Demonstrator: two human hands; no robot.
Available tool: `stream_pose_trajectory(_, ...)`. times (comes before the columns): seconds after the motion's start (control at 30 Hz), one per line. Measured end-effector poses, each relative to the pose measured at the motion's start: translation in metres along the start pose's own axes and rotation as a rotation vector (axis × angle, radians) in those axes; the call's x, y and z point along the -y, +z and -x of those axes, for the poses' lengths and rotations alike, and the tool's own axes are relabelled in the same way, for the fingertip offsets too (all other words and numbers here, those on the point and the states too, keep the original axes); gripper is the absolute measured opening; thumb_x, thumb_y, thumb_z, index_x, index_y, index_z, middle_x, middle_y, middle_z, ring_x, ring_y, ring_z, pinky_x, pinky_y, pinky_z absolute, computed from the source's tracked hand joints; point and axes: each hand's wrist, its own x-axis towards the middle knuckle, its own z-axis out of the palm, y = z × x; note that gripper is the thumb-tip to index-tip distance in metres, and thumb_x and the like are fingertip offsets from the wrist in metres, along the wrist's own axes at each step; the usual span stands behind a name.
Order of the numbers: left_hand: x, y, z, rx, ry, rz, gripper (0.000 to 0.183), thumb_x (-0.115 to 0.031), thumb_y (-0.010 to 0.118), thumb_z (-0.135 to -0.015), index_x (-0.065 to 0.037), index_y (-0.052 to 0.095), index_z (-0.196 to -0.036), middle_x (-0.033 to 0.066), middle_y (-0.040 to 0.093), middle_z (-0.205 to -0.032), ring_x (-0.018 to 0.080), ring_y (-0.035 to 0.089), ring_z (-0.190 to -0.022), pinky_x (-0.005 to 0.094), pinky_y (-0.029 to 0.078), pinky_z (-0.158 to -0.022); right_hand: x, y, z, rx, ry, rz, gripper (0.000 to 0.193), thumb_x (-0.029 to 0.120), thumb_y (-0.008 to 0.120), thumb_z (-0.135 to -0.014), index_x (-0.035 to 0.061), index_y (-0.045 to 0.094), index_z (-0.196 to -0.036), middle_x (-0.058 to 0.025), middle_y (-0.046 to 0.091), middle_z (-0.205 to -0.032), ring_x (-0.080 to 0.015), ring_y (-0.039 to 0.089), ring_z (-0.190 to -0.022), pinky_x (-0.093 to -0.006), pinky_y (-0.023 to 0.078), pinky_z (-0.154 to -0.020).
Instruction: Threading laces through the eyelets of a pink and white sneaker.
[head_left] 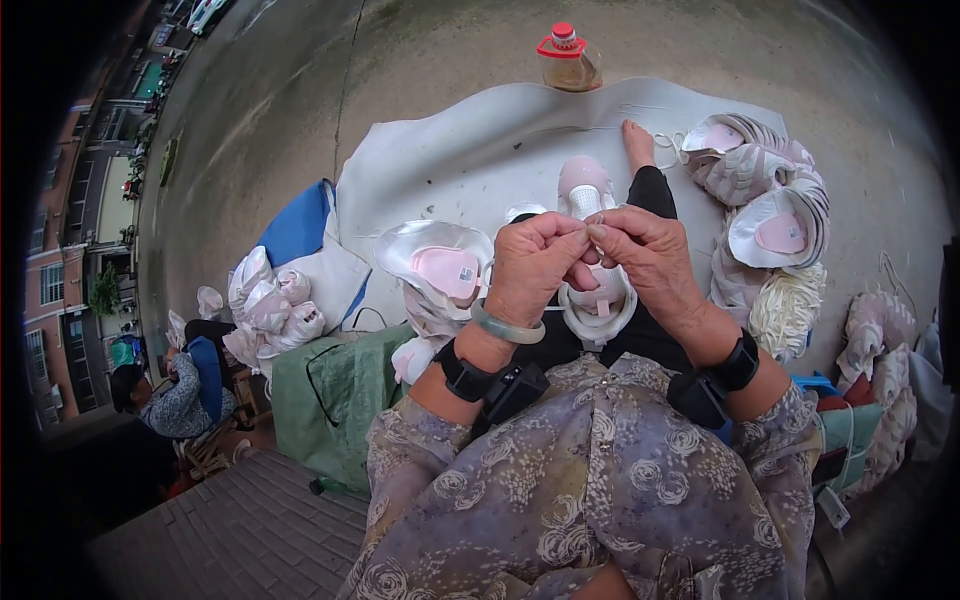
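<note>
A pink and white shoe upper (pixel 583 182) lies before me between my legs, its toe pointing away and its opening toward me. My left hand (pixel 535 262) and my right hand (pixel 645 255) meet over its lacing area, thumbs and forefingers pinched close together. Whatever the fingertips hold is too small to make out. The hands hide the middle of the shoe upper. Just left of my left hand is a stack of shoe uppers (pixel 440 265) with silvery white linings and pink insides.
A pale sheet (pixel 460 150) covers the ground, with a red-capped plastic jug (pixel 570 68) at its far edge. More stacked uppers (pixel 775 235) and a bundle of cream laces (pixel 790 310) lie right. A green covered block (pixel 340 400) stands left, a seated person (pixel 185 400) beyond.
</note>
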Motion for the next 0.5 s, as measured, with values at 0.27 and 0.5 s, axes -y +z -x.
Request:
stream_pose_trajectory(0.27,-0.010,0.003,-0.010,-0.086,0.721,-0.787,0.042,-0.006,0.058,-0.071,-0.003,0.049,-0.112,0.0103,0.053,-0.110,0.0195,0.053,-0.098,0.0311,0.040,-0.087,0.033,0.006,-0.008,-0.062,-0.601,0.547,0.006,0.007,0.061,-0.075,0.0034,0.060,-0.080,-0.0064,0.055,-0.071,-0.0211,0.054,-0.067,-0.0362,0.037,-0.078)
stream_pose_trajectory(0.5,0.009,0.010,-0.002,0.402,0.204,-0.278,0.012,-0.005,0.054,-0.075,-0.002,0.056,-0.087,0.0008,0.054,-0.067,0.0093,0.053,-0.063,0.0234,0.043,-0.058,0.103,-0.016,-0.021,0.216,-0.347,-0.210,0.023,0.021,0.034,-0.095,0.0022,0.047,-0.099,-0.0119,0.059,-0.091,-0.0200,0.060,-0.085,-0.0356,0.047,-0.084)
